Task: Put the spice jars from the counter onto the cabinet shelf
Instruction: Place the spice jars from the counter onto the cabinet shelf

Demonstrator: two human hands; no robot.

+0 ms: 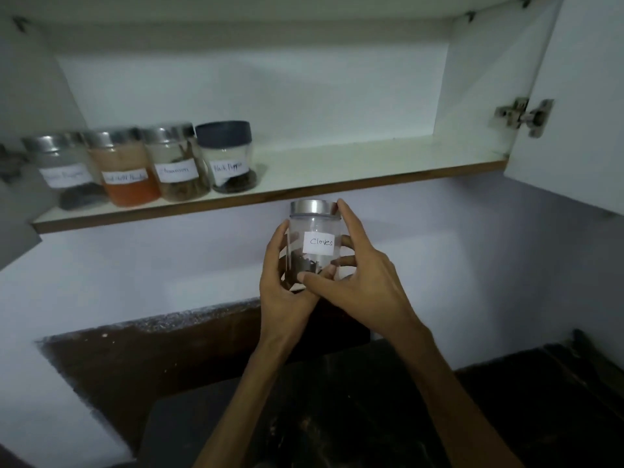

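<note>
A clear jar labelled "Cloves" (315,239) with a silver lid is held upright just below the front edge of the white cabinet shelf (337,167). My left hand (287,282) cups its left side and bottom. My right hand (364,275) wraps its right side, with one finger up by the lid. Several labelled jars stand in a row at the shelf's left: a blurred silver-lidded jar (64,170), a jar of orange powder (125,170), a jar with brown sticks (177,167) and a dark-lidded "Black Pepper" jar (229,160).
The shelf is bare to the right of the jars. An open cabinet door (580,106) with a metal hinge (525,116) hangs at the right. Another door edge (13,211) shows at the left. A dark counter (371,417) lies below against a pale wall.
</note>
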